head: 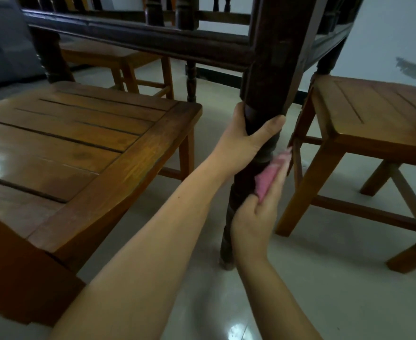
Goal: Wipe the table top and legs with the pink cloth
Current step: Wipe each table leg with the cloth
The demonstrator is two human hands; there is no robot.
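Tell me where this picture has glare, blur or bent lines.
Head view: glare on the left bench and on the floor; motion blur on the cloth in the right hand; wide-angle bending of the table rail; the room looks dim.

The table leg (266,94) is a very dark brown, near black, with turned rings down its length. Against it lies the pink cloth (267,179), a plain dusty rose with no print. Left of the leg, the slatted seat (84,133) is warm orange-brown wood, its top lined with dark parallel grooves and carrying pale glossy patches. Right of the leg, the stool (364,114) shows the same honey-brown, also grooved. Beneath the leg the floor (325,290) is glossy pale grey-cream. Behind the leg, to its right, the wall (386,25) is whitish with a grey smudge.
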